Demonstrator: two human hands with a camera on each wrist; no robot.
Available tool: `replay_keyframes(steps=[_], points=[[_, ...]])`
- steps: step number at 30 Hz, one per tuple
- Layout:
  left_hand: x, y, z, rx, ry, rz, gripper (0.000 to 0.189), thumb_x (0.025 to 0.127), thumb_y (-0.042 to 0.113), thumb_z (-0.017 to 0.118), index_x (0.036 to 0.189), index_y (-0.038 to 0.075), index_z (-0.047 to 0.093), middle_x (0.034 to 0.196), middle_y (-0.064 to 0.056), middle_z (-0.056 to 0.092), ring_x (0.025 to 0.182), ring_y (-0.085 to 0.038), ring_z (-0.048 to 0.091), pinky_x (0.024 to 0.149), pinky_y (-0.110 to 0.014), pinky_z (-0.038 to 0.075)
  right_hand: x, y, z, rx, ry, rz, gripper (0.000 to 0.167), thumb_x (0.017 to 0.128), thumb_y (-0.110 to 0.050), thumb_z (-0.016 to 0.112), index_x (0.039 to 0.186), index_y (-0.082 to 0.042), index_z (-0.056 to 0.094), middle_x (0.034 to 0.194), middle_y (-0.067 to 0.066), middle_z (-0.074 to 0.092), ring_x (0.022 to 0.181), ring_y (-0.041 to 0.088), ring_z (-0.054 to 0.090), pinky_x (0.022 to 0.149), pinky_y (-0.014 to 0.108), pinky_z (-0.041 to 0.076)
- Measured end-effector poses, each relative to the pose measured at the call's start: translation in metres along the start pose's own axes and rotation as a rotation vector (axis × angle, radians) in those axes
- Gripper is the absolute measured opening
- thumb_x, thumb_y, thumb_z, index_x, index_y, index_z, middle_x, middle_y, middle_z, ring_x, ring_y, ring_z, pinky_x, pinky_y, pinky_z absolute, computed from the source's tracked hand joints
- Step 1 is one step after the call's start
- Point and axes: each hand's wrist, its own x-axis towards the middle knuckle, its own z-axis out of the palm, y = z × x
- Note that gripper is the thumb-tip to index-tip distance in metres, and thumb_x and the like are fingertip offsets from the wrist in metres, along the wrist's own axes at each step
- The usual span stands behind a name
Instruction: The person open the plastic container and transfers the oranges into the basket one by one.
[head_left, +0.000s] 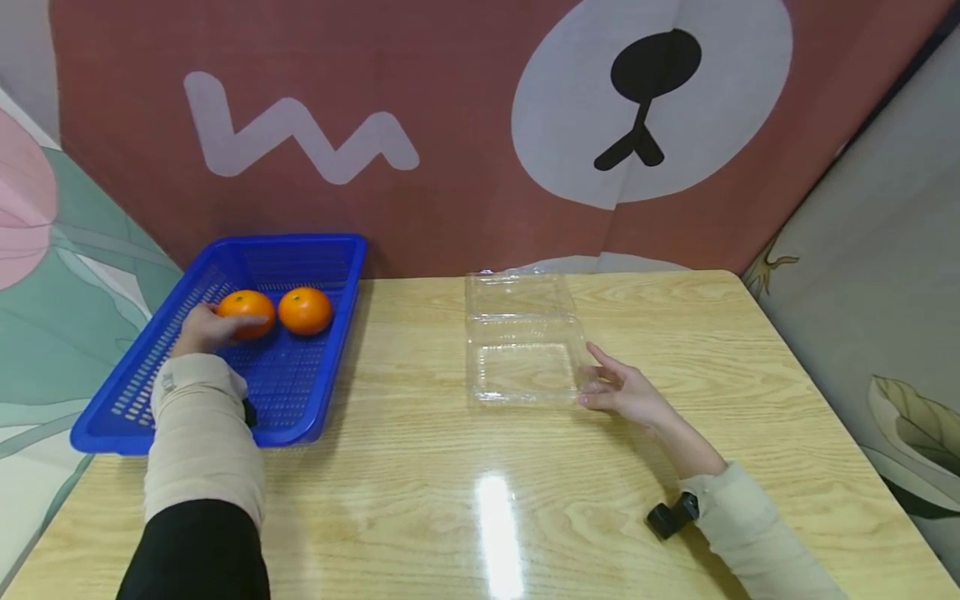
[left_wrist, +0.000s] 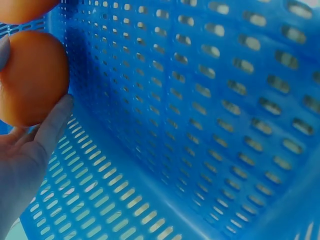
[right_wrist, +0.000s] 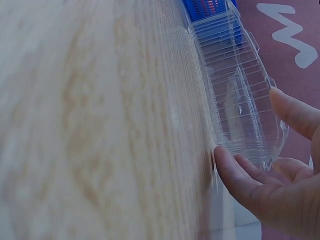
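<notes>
Inside the blue plastic basket [head_left: 341, 350] my left hand [head_left: 201, 332] grips an orange fruit [head_left: 251, 308], perhaps a mandarin or orange. Its fingers and thumb spread around the fruit, also seen in the left wrist view [left_wrist: 32, 80]. A second orange [head_left: 306, 311] lies just right of it in the basket. My right hand [head_left: 626, 392] holds the near right corner of a clear plastic clamshell box [head_left: 525, 362]. In the right wrist view one fingertip rests at the box's rim [right_wrist: 277, 135] and others lie low against its side. The box stands with its lid laid back.
The basket stands at the left of the wood-grain table [head_left: 420, 467], close to the brown printed cloth [head_left: 450, 200] behind. Patterned cloth [head_left: 885, 275] hangs at the right side. Dark wrist camera [head_left: 671, 515] sits by the right cuff.
</notes>
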Motion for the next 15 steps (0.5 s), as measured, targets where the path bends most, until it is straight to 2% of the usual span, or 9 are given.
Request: replay_keyframes(steps=[4, 9, 12, 15], points=[[0.0, -0.008, -0.001, -0.003, -0.013, -0.004, 0.094, 0.077, 0.045, 0.067, 0.126, -0.022, 0.025, 0.113, -0.03, 0.041, 0.093, -0.036, 0.049, 0.078, -0.041, 0.045, 0.001, 0.0, 0.002, 0.003, -0.018, 0.003, 0.089, 0.081, -0.001, 0.066, 0.147, -0.011, 0.008, 0.14, 0.031, 0.021, 0.109, 0.033, 0.05, 0.08, 0.024, 0.048], [0.004, -0.015, 0.0, -0.037, -0.018, -0.01, 0.089, 0.078, 0.036, 0.07, 0.123, -0.026, 0.025, 0.106, -0.028, 0.045, 0.069, -0.017, 0.057, 0.066, -0.031, 0.053, 0.0, -0.002, 0.002, -0.001, -0.024, 0.001, 0.089, 0.08, -0.001, 0.066, 0.147, -0.011, 0.008, 0.14, 0.031, 0.022, 0.106, 0.028, 0.052, 0.08, 0.024, 0.048], [0.004, -0.015, 0.0, -0.055, -0.023, -0.021, 0.09, 0.078, 0.037, 0.07, 0.124, -0.026, 0.024, 0.108, -0.028, 0.045, 0.066, -0.012, 0.056, 0.066, -0.03, 0.053, 0.0, -0.002, 0.002, -0.015, -0.019, 0.002, 0.089, 0.081, -0.002, 0.066, 0.147, -0.011, 0.008, 0.14, 0.031, 0.022, 0.106, 0.029, 0.052, 0.08, 0.023, 0.048], [0.0, -0.013, -0.001, -0.052, -0.046, -0.032, 0.094, 0.077, 0.042, 0.069, 0.126, -0.024, 0.023, 0.114, -0.028, 0.042, 0.072, -0.015, 0.057, 0.07, -0.031, 0.052, 0.0, -0.003, 0.002, -0.02, -0.017, 0.005, 0.089, 0.081, -0.003, 0.066, 0.147, -0.011, 0.008, 0.14, 0.031, 0.022, 0.109, 0.034, 0.05, 0.08, 0.023, 0.048]])
